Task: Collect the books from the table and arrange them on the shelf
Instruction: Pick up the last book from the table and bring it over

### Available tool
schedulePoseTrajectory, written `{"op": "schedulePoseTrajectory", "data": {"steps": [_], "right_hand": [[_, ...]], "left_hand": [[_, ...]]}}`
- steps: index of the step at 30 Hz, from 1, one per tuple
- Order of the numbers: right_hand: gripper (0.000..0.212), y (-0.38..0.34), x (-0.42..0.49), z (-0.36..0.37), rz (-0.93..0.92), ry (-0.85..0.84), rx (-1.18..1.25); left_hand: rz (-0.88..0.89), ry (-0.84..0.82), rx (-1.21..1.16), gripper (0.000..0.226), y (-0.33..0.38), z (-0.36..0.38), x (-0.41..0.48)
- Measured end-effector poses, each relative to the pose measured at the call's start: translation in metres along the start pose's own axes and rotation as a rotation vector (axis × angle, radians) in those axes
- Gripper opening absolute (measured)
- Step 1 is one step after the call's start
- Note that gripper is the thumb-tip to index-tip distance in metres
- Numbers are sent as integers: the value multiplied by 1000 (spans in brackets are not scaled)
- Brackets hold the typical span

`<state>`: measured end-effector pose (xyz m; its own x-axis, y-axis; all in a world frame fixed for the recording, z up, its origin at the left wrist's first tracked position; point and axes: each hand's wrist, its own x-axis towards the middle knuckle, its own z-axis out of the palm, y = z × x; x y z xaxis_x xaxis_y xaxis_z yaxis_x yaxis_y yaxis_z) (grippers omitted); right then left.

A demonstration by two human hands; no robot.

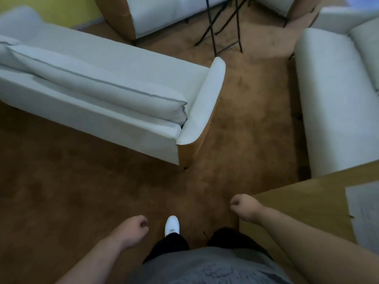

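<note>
I am looking down at my own body on a brown carpet. My left hand (134,230) hangs in front of my waist with its fingers curled in and nothing in it. My right hand (243,206) is also curled shut and holds nothing; it hovers at the corner of a wooden table (303,197) at the lower right. A pale flat sheet or cover (365,214) lies on that table near the frame's right edge. No book and no shelf can be made out.
A white sofa (106,93) stands at the left, another white sofa (336,95) at the right, with a carpet aisle between them. An armchair (160,15) and black tripod legs (225,27) stand at the back. My white shoe (172,225) is forward.
</note>
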<state>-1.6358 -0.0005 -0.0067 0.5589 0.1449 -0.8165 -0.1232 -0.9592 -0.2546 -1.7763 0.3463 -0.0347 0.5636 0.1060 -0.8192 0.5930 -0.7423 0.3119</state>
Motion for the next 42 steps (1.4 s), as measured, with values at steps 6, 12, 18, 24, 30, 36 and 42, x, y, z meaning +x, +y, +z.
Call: {"op": "schedulePoseTrajectory", "data": {"steps": [6, 12, 18, 24, 30, 36, 42], "right_hand": [[32, -13, 19, -37, 23, 47, 198], [30, 30, 75, -100, 153, 37, 286], [29, 68, 144, -181, 259, 10, 284], [33, 83, 197, -277, 308, 3, 360], [36, 93, 248, -368, 318, 97, 453], [32, 109, 302, -479, 416, 149, 456], [33, 110, 355, -610, 398, 172, 466]], "left_hand": [[29, -37, 129, 39, 46, -79, 67], [64, -77, 203, 38, 141, -113, 139], [131, -122, 241, 37, 273, -144, 202], [208, -62, 187, 34, 414, -198, 272], [179, -110, 108, 23, 494, -247, 345], [129, -165, 118, 15, 551, -308, 433], [146, -172, 239, 33, 644, -398, 499]]}}
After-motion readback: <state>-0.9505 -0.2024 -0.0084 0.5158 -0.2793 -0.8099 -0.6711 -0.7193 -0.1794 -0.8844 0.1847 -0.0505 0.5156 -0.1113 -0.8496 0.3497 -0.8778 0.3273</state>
